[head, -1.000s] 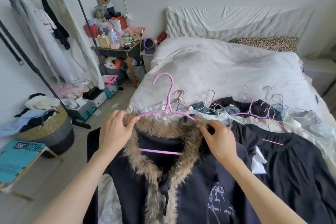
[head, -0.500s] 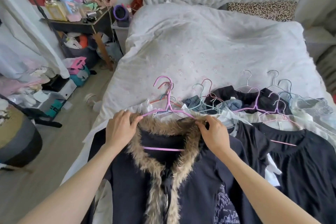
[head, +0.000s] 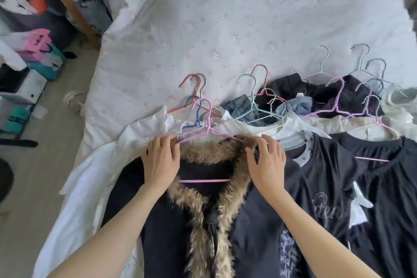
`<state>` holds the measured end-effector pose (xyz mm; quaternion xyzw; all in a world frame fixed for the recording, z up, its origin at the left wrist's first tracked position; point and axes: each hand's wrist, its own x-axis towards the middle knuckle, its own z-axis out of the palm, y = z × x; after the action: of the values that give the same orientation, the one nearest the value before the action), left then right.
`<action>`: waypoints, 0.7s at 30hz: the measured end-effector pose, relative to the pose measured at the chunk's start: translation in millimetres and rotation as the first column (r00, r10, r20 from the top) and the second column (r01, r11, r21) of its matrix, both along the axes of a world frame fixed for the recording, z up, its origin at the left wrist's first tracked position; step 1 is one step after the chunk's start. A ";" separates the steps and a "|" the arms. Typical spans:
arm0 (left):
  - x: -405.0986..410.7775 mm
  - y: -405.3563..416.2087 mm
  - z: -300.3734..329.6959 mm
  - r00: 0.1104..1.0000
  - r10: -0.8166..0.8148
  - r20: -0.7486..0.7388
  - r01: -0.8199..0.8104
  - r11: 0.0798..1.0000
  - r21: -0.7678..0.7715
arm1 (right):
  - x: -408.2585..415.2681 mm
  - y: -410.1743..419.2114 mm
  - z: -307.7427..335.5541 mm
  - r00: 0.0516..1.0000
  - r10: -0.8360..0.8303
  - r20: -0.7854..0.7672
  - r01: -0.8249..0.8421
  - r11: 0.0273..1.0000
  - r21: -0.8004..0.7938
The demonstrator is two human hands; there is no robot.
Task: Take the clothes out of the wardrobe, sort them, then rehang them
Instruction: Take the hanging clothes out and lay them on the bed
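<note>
Left hand (head: 160, 160) and right hand (head: 267, 160) rest spread, fingers relaxed, on the fur-collared dark coat's (head: 162, 232) shoulders; its pink hanger (head: 206, 124) hooks up between them; more hangered clothes (head: 338, 165) lie right.

Left hand (head: 161, 162): bare, no ring or watch seen.
Right hand (head: 267, 162): bare likewise.
Forearms: uncovered, no sleeves showed.
</note>
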<state>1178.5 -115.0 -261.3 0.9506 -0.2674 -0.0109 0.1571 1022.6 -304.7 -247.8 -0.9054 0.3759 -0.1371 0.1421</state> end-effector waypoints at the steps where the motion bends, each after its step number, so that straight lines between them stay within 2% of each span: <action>1: -10.9 1.8 -0.9 1.000 -0.001 -0.004 0.001 0.999 -0.032 | -7.1 8.1 -0.3 1.000 0.016 0.024 -0.016 1.000 -0.009; 4: -55.5 13.6 -3.1 0.994 -0.035 -0.101 0.030 0.998 -0.054 | -35.4 37.9 -5.2 0.999 0.041 0.032 -0.043 0.997 0.065; 7: -102.3 24.5 -5.0 0.947 -0.163 -0.276 0.171 0.985 0.004 | -65.5 64.4 -17.9 0.975 0.140 -0.175 -0.126 0.988 0.092; 9: -126.5 27.2 -4.6 0.872 -0.256 -0.418 0.316 0.945 0.080 | -80.1 72.9 -21.4 0.934 0.170 -0.315 -0.125 0.980 0.158; 11: -139.1 29.1 -1.3 0.809 -0.258 -0.527 0.405 0.896 0.183 | -92.2 79.5 -20.1 0.898 0.194 -0.394 -0.118 0.971 0.210; 14: -136.3 26.8 14.9 0.785 -0.235 -0.574 0.456 0.845 0.278 | -111.2 87.4 -8.6 0.815 0.263 -0.517 -0.098 0.941 0.325; 15: -133.8 26.2 22.1 0.777 -0.237 -0.584 0.478 0.825 0.301 | -117.5 90.4 -2.9 0.800 0.275 -0.534 -0.111 0.942 0.318; 18: -132.1 27.4 45.1 0.768 -0.267 -0.582 0.552 0.737 0.390 | -138.8 99.5 17.0 0.831 0.314 -0.459 -0.152 0.922 0.356; 21: -147.5 28.8 71.2 0.778 -0.314 -0.544 0.579 0.694 0.427 | -170.7 105.4 36.6 0.883 0.232 -0.408 -0.059 0.917 0.394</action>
<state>1031.0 -86.2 -190.2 0.8275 -0.4386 -0.3389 -0.0892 852.0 -199.3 -211.2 -0.8952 0.3470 0.1588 0.2302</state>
